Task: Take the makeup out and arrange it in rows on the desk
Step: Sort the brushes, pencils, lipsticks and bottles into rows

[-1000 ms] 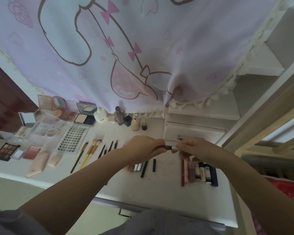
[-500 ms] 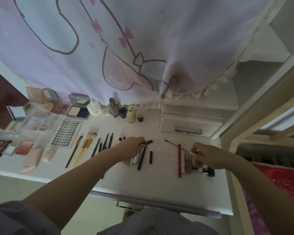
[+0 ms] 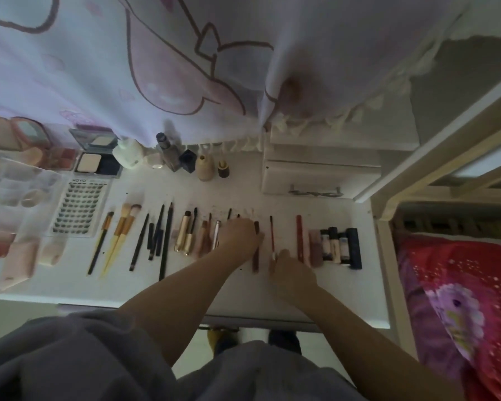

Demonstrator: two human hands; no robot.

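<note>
On the white desk (image 3: 339,287) makeup lies in rows. From the left come gold-handled brushes (image 3: 119,235), black pencils (image 3: 159,235), gold tubes (image 3: 185,235), a red pencil (image 3: 299,238) and a block of lipsticks (image 3: 340,247). My left hand (image 3: 239,240) rests over the middle of the row. Its fingertips hold the top of a dark reddish stick (image 3: 255,256) that lies on the desk. My right hand (image 3: 291,272) pinches the near end of a thin red-handled brush (image 3: 271,235), which lies just right of that stick.
A pink cartoon curtain (image 3: 185,68) hangs over the desk's back. Small bottles (image 3: 205,168), open compacts (image 3: 97,160), a lash tray (image 3: 80,209) and a clear organizer (image 3: 15,192) fill the back and left. A white drawer unit (image 3: 318,175) stands back right, a red bedspread (image 3: 460,285) beyond the desk's right edge.
My hands have come closer together at mid-row. The left has brought the dark stick down flat on the desk. The right has moved left from the lipsticks with the thin brush.
</note>
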